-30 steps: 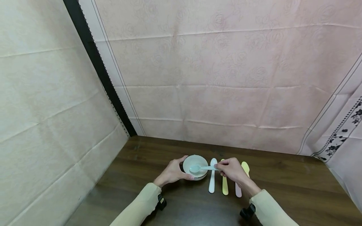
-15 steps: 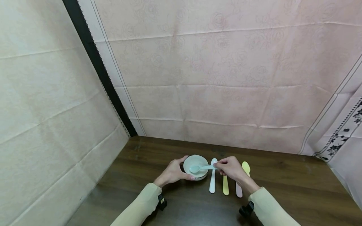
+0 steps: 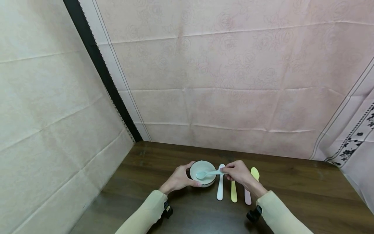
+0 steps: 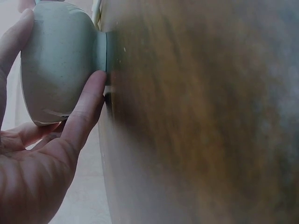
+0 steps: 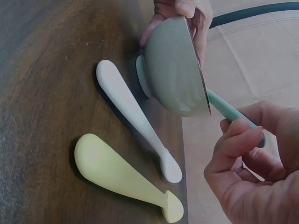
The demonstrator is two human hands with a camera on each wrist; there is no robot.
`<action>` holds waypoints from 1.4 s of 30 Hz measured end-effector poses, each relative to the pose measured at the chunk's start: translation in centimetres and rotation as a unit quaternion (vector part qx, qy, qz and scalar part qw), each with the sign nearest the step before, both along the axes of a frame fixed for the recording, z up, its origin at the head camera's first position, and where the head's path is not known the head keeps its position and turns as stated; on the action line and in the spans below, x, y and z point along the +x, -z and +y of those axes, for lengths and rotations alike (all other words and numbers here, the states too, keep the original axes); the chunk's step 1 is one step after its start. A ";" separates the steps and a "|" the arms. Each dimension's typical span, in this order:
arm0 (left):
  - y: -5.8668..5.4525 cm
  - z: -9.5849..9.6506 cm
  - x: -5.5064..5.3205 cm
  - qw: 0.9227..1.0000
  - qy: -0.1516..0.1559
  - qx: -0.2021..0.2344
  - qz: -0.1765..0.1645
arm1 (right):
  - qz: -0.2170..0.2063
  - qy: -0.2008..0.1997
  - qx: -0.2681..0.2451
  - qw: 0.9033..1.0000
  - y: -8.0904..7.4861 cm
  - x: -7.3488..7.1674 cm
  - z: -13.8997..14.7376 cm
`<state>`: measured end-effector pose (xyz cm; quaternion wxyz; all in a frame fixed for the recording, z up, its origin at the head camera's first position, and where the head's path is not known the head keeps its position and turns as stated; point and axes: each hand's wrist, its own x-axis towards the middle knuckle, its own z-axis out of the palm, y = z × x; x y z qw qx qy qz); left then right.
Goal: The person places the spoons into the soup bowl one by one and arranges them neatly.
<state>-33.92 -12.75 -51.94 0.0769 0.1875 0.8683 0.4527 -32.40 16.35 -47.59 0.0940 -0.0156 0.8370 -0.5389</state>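
Head view: the left hand [image 3: 181,178] grasps the bowl [image 3: 203,165], thumb and fingers curved around its outer wall; the bowl is upright at the desk [image 3: 172,152]. The right hand [image 3: 239,172] pinches the handle end of the pale green spoon [image 3: 211,173], whose head is inside the bowl and whose handle crosses the rim. Beside the bowl, a white spoon [image 3: 220,190] and a yellow spoon [image 3: 233,192] lie on the desk, adjacent to a pink handle [image 3: 247,197].
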 end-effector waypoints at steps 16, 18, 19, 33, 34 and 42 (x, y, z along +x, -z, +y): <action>0.1 -0.2 0.0 1.000 -0.006 0.010 -0.016 | -0.028 0.031 -0.010 0.999 0.5 -1.4 -0.3; 0.1 -0.2 0.0 1.000 -0.005 0.012 -0.016 | -0.031 0.032 -0.011 0.999 0.5 -1.7 -0.3; 0.0 -0.2 0.0 1.000 -0.004 0.013 -0.015 | -0.031 0.031 -0.011 0.999 0.5 -1.8 -0.3; -0.1 -0.2 -0.1 1.000 0.000 -0.006 -0.008 | -0.038 0.034 -0.040 0.998 0.8 -2.6 -0.4; -0.1 -0.1 -0.1 1.000 0.001 -0.004 -0.009 | -0.038 0.036 -0.044 0.998 0.9 -2.6 -0.4; 0.0 -0.2 0.1 1.000 0.002 0.001 -0.011 | -0.036 0.038 -0.058 0.997 1.3 -2.7 -0.5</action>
